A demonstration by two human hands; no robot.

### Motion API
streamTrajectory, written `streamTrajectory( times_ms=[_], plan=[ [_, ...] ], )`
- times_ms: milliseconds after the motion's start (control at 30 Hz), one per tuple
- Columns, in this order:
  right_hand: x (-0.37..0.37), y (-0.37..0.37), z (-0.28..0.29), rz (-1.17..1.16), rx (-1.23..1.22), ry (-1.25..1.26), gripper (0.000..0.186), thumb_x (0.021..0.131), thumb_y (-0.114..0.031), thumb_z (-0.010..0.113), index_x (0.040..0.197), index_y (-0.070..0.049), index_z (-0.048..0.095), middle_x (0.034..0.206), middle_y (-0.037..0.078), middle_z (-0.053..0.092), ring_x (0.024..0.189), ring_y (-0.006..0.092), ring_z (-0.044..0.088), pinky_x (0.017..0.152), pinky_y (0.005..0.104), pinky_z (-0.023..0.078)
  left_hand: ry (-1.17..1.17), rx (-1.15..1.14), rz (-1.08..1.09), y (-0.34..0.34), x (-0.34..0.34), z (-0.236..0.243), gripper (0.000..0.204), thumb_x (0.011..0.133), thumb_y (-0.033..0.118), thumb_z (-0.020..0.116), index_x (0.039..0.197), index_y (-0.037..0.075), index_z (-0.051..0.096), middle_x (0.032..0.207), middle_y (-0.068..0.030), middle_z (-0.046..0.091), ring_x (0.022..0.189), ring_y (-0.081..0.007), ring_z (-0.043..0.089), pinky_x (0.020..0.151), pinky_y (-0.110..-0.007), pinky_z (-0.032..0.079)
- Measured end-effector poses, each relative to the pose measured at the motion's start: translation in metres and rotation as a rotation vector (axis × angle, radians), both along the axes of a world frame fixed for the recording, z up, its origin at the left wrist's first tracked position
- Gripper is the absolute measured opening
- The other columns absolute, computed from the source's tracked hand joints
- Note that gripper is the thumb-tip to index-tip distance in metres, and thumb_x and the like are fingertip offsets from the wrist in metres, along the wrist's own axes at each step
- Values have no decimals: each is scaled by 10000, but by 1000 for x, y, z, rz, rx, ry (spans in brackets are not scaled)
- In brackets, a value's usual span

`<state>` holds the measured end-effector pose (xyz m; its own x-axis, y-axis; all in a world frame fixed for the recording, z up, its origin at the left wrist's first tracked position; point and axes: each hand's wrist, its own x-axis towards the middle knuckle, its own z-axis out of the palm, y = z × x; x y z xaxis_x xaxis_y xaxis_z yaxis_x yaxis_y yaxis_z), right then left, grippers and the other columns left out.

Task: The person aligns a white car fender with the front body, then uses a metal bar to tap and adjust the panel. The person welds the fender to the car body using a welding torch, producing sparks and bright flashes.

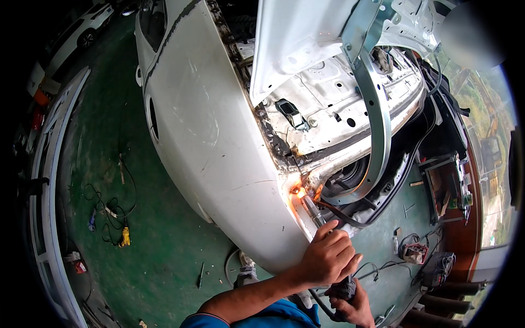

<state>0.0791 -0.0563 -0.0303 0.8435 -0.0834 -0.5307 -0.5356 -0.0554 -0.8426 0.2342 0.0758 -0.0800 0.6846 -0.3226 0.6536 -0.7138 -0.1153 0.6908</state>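
Both my hands hold a slim power tool with a silver nose and a dark rear body; its exact kind I cannot make out. My left hand is wrapped round its middle. Lower down, my right hand grips the dark rear end, where a black cable hangs. The nose meets the rear corner of a white car body, and bright orange light glows at the contact. Beside the tool, a curved grey metal hinge arm rises to the raised white lid.
Cables and a yellow connector lie on the green floor at left, near a long metal frame. At right stand a wheeled rack, a red-and-white container and a grey machine. A dark bumper edge borders the trunk opening.
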Motion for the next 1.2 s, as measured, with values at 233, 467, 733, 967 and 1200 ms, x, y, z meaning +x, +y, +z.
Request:
streamTrajectory(
  times_ms=[233,467,733,967,1200],
  plan=[
    [-1,-1,-1,0,-30,13,390,905,-110,699,1249,-9,547,1036,61,687,812,105,596,739,266,507,8,1,-5,0,0,1,192,880,172,701,734,75,622,785,-47,620,885,-223,638,1107,-465,335],
    [-2,-2,-3,8,4,-14,399,900,-117,719,1245,6,562,998,36,676,824,102,611,746,264,507,29,-40,-20,0,0,1,167,829,132,742,735,67,619,796,-53,608,854,-237,618,1020,-496,432],
    [-6,-4,-7,4,35,-32,418,908,-154,724,1257,-12,544,1005,22,643,805,97,564,717,257,483,-4,-3,-18,0,-1,1,173,852,171,722,745,75,627,796,-54,609,890,-226,624,1062,-469,391],
    [-5,-4,-6,16,8,-22,392,904,-134,705,1243,-18,546,987,20,639,799,94,561,703,253,480,1,-25,-15,-1,-1,-2,187,855,170,714,727,71,620,775,-57,602,871,-235,630,1050,-472,390],
    [-2,-1,-3,1,-1,-17,351,910,-146,700,1213,-25,571,953,11,630,780,93,556,683,252,472,-13,-19,5,0,0,0,199,867,178,707,722,77,618,775,-55,612,866,-231,634,1080,-468,362]
  ],
)
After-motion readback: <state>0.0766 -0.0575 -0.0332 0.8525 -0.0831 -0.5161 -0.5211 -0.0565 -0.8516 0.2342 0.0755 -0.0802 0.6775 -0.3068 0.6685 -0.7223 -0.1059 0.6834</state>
